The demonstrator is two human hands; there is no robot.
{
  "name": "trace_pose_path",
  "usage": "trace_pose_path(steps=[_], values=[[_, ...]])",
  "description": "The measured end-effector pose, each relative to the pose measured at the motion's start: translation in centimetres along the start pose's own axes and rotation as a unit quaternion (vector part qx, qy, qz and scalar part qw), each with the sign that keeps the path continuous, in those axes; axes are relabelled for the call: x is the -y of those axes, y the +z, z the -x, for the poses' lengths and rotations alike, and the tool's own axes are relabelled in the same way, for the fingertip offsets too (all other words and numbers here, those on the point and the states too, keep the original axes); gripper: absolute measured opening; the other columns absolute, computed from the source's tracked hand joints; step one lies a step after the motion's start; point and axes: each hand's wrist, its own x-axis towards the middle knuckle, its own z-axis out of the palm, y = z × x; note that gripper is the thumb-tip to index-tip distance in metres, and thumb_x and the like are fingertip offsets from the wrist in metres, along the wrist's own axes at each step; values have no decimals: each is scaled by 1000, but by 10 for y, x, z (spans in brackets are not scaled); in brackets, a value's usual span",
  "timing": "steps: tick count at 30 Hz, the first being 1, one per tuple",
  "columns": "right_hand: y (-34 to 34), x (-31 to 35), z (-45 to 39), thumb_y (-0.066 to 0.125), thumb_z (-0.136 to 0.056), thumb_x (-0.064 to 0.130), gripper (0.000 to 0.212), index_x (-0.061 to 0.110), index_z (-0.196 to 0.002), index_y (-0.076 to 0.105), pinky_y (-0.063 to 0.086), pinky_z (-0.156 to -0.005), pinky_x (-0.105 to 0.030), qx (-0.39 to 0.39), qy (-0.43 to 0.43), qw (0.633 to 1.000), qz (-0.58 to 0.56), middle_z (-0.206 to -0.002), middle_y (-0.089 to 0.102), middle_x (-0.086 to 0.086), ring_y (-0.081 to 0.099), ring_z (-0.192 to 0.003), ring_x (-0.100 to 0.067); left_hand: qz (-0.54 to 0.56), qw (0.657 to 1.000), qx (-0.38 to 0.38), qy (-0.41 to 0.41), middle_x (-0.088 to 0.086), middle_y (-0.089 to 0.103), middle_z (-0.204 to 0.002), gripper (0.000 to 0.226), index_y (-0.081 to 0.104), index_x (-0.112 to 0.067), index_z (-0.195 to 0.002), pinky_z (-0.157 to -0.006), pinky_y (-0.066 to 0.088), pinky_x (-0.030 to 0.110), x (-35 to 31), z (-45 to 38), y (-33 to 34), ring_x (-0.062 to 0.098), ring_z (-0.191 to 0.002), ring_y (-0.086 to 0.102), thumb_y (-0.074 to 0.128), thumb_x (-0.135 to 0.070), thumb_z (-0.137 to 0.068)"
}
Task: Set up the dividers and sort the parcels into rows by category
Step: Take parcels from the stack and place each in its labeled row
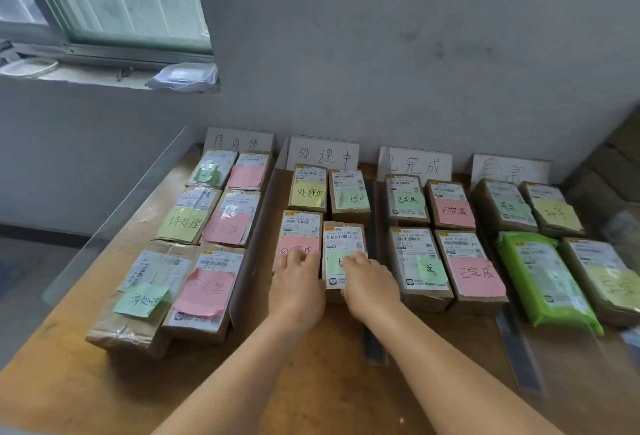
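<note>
Parcels in four labelled rows on wooden table [311, 365]. Left hand [298, 284] flat on pink-note parcel [299, 237]; right hand [370, 282] flat on green-note parcel [343, 244], fingers relaxed.

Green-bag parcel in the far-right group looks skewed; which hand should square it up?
Right, probably. The right hand rests on the green-note parcel, on the side nearer the green-bag parcel. The left hand would have to cross over it.
</note>
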Motion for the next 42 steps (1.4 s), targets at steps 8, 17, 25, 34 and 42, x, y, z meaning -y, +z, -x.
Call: trace_pose_path(steps=[8, 17, 25, 34, 42], values=[[3, 5, -21, 60, -89, 14, 61, 16, -143, 32, 33, -105, -39, -11, 26, 1000, 6, -146, 34, -6, 36, -130, -28, -58, 992, 78, 78, -3, 33, -142, 46, 46, -27, -127, -107, 33, 33, 26, -20, -5, 20, -134, 26, 59, -8, -87], [-3, 11, -17, 62, -89, 22, 71, 14, -147, 22, 27, -110, -38, -27, 42, 999, -22, -151, 27, -6, 27, -137, -27, -82, 988, 81, 100, 1, 31, -148, 52, 37, -22, -139, -110, 31, 35, 27, -26, -10, 22, -138, 26, 56, -17, -91], [-35, -10, 20, 57, -93, 33, 79, 16, -152, 7, 4, -117, -37, -119, 26, 992, -22, -159, 9, -3, 3, -147, -22, -97, 980, 20, 172, 1, 24, -155, 72, 17, -23, -149, -115, 17, 38, -7, -30, -30, 23, -144, 15, 58, -33, -91], [-64, -87, 90, 56, -91, 41, 80, 18, -151, 9, 4, -117, -36, -161, 71, 984, -6, -159, 13, 0, 6, -146, -18, -70, 968, 23, 239, -1, 18, -157, 72, 11, -23, -151, -116, 12, 38, -98, 17, -35, 22, -146, 10, 53, -33, -93], [-89, -191, 187, 62, -85, 43, 79, 21, -148, 20, 9, -117, -38, -193, 116, 974, -24, -156, 22, 1, 13, -144, -18, -58, 962, 40, 264, 1, 25, -155, 70, 16, -21, -151, -116, 15, 40, -210, 87, 0, 23, -143, 19, 51, -37, -93]])
